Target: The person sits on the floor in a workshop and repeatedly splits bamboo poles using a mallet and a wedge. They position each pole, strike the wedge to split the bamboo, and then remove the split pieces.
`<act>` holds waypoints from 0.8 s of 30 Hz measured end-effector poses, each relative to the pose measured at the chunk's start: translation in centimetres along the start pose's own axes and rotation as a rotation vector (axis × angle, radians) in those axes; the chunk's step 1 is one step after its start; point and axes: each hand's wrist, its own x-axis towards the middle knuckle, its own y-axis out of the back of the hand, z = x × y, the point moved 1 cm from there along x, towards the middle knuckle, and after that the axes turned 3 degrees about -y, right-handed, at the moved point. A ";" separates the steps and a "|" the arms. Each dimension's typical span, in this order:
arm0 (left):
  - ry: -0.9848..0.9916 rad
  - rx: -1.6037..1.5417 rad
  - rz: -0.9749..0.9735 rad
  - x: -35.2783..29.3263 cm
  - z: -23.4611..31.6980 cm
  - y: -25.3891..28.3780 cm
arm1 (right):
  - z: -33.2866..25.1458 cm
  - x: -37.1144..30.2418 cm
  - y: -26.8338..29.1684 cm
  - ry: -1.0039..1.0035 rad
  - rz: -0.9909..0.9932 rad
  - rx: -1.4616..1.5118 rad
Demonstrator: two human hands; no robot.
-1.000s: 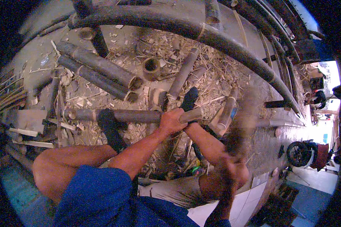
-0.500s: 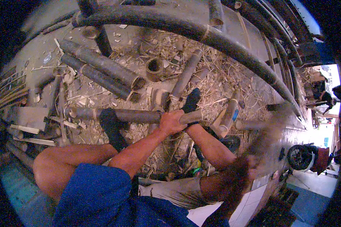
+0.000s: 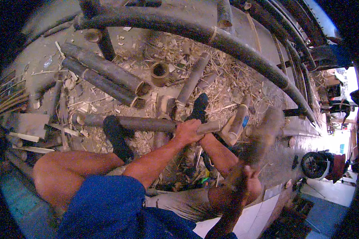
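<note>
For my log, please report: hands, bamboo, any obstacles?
Left hand closed around bamboo, one end protruding. Right hand gripping blurred tool. Shavings, cut tubes nearby.

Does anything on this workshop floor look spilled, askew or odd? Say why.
Pale shavings lie strewn around the dark pole in the left hand: untidy, though probably cutting waste. One short hollow piece stands upright while nearby lengths lie flat.

A blurred brown tool (image 3: 268, 129) in the right grip (image 3: 249, 184), its outline unclear.
</note>
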 end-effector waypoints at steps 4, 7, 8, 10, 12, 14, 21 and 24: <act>0.030 0.009 -0.012 0.1 -0.5 -1.3 | 0.3 -1.0 -1.2 0.054 0.012 0.003; 0.080 0.032 -0.091 0.2 -1.0 -1.3 | 2.7 -2.1 -2.9 -0.040 -0.337 -0.081; 0.058 0.031 -0.041 0.3 -1.1 -1.1 | 3.3 -1.9 -3.2 -0.056 -0.377 -0.077; 0.071 -0.007 -0.061 0.1 -0.8 -0.8 | 4.1 -1.8 -3.9 -0.053 -0.240 0.002; 0.065 -0.008 -0.012 0.1 -0.5 -0.4 | 4.0 -1.4 -4.5 -0.099 -0.162 0.242; 0.095 0.006 -0.035 0.2 -0.3 -0.1 | 3.2 -1.4 -4.7 -0.029 -0.179 0.125; 0.170 0.005 -0.008 0.0 0.4 0.3 | 4.0 -1.8 0.2 0.010 0.090 -0.193; 0.162 -0.025 0.085 -0.3 0.6 0.1 | 6.5 -0.6 2.7 0.387 0.354 -0.438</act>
